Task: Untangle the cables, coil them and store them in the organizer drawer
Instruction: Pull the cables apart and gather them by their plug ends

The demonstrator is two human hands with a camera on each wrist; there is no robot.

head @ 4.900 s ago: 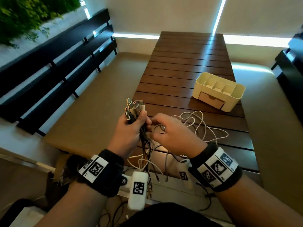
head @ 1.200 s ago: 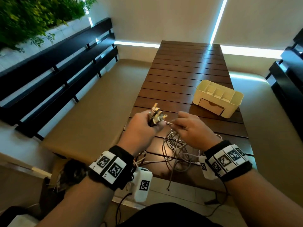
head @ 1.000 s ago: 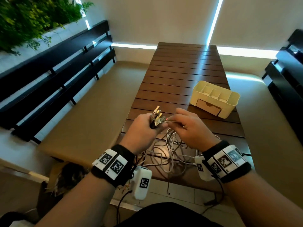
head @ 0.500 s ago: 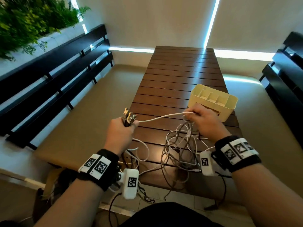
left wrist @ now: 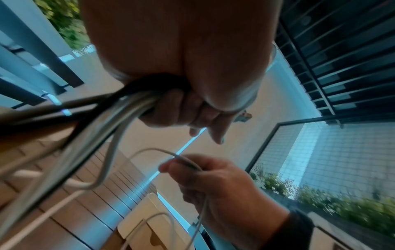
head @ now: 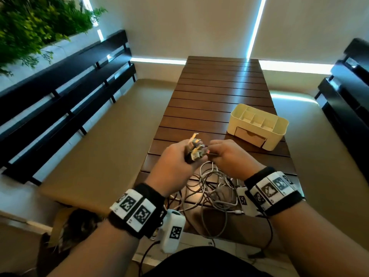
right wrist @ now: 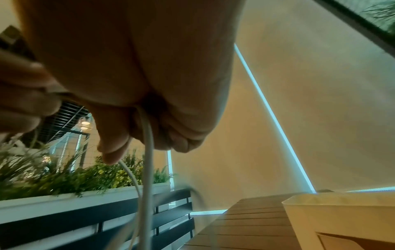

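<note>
A: Left hand (head: 175, 166) is raised over the near end of the table (head: 219, 92), fist closed round a bunch of cables (left wrist: 119, 104), back of the hand to the head camera. Their plugs (head: 194, 148) stick up out of the top of the fist.

B: Confirmed from the left wrist view: dark and pale cords leave the bottom of the fist together and fan out downward. Right hand?

A: Right hand (head: 231, 158) is just beside the left, at the same height, knuckles up. Thumb and fingers (left wrist: 171, 167) pinch one white cable (left wrist: 149, 150) close to the plugs. That cable arcs out of the pinch, and a length of it drops past the palm in the right wrist view.

B: Both wrists carry black bands with printed square markers. Slack?

A: Slack lies in a loose tangle (head: 211, 188) on the table directly under both hands, with some cords trailing over the near edge. Which cord is which cannot be told inside the tangle.

B: Organizer?

A: Cream organizer (head: 279, 134) stands on the table beyond the right hand, well apart from it, its drawer (head: 249, 136) closed and facing the person, top compartments open.

B: Dark slatted benches (head: 60, 92) run along either side.
</note>
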